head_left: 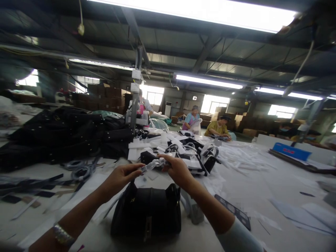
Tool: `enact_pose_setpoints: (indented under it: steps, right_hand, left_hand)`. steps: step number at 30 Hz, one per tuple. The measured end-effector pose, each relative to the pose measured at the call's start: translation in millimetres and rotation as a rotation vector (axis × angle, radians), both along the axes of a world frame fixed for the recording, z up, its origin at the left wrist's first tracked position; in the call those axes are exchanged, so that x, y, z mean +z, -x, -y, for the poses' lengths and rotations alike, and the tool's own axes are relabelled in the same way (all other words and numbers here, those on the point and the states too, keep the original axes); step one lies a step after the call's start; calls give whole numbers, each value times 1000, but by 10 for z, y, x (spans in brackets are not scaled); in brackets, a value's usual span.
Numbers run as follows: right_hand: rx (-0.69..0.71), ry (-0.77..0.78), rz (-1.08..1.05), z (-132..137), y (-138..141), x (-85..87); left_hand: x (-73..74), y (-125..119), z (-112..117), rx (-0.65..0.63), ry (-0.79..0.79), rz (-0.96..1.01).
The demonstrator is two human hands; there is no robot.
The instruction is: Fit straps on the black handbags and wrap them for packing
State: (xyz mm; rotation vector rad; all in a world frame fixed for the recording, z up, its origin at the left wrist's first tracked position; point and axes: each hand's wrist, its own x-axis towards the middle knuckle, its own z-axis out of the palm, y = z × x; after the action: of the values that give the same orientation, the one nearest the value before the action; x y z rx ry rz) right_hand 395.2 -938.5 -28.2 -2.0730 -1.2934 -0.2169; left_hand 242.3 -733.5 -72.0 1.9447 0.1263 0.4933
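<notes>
Between my two hands a crumpled strip of clear plastic wrap (153, 164) is stretched, above a black handbag (151, 210). My left hand (127, 175) pinches its left end between thumb and fingers. At the other end, my right hand (174, 169) has its fingers closed on the wrap. The handbag stands upright on the table close in front of me, with a metal clasp on its front flap. What lies inside the wrap, if anything, is too blurred to tell.
Black bags (65, 133) are heaped on the left. Beyond my hands lie white strips (236, 157) and a pile of black parts (207, 161). A dark phone-like object (233, 211) lies to the right, near papers (301, 215). Several people work across the table.
</notes>
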Motion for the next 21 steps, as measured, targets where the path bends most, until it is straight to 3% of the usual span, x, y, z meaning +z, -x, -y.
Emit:
enact_pose_setpoints:
  steps: [8, 12, 16, 21]
  right_hand:
    - [4, -66, -24, -16, -42, -43]
    - [7, -46, 1, -4, -89, -25]
    - [50, -7, 29, -19, -58, 37]
    - [44, 13, 21, -86, 20, 102]
  left_hand:
    - [-452, -35, 89, 87, 66, 87]
    - [-578, -23, 15, 51, 44, 80]
    - [-522, -13, -94, 84, 7, 97]
    - [-268, -62, -28, 55, -74, 157]
